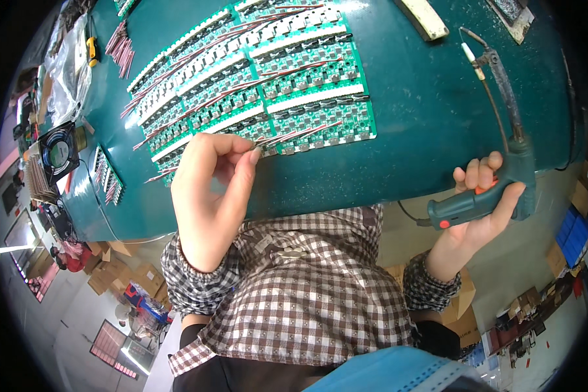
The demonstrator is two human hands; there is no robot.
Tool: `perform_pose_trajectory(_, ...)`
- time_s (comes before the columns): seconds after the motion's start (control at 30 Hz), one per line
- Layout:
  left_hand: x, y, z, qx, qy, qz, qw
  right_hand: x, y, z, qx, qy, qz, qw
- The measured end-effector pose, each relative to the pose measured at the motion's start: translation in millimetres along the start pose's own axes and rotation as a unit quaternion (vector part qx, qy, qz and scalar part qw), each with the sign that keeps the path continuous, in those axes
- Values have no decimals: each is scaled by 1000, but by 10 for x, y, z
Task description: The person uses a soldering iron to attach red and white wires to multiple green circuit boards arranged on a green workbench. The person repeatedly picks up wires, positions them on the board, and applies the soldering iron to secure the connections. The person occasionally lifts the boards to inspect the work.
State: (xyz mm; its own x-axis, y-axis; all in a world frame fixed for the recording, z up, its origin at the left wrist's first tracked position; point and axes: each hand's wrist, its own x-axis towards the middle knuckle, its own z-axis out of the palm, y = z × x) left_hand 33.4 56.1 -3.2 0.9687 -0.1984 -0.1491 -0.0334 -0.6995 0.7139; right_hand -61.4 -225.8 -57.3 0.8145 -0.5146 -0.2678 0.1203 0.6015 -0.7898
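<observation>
My left hand (212,189) is closed in a pinch at the near edge of the green circuit boards (320,117). Thumb and forefinger meet on the end of a thin wire (262,142); how many strands they hold is hard to see. Red, black and white wires (307,134) lie across the nearest board row beside the fingertips. My right hand (480,189) grips a green soldering gun (467,208) by its handle, fingers round the orange trigger. Its long metal barrel (503,85) points away from me, with a solder feed tube and tip at the far end, off to the right of the boards.
A small fan (60,151) stands at the left table edge, near a separate wired board (108,176). Farther off lie a wire bundle (119,49), a yellow-handled tool (93,51) and a clear plastic bag (68,62). A pale block (423,18) sits at the far right.
</observation>
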Motion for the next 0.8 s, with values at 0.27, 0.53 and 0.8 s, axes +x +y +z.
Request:
perform_pose_trajectory(0.27, -4, 281, 119, -281, -41, 13, 959, -247, -39, 281, -8, -42, 36, 998)
perform_pose_trajectory(0.53, 328, 516, 310, -604, -79, -118, 784, -397, 13, 534, -80, -110, 5, 991)
perform_pose_trajectory(0.8, 375, 412, 266, -728, -89, -138, 665, -498, 26, 740, -141, -119, 0, 983)
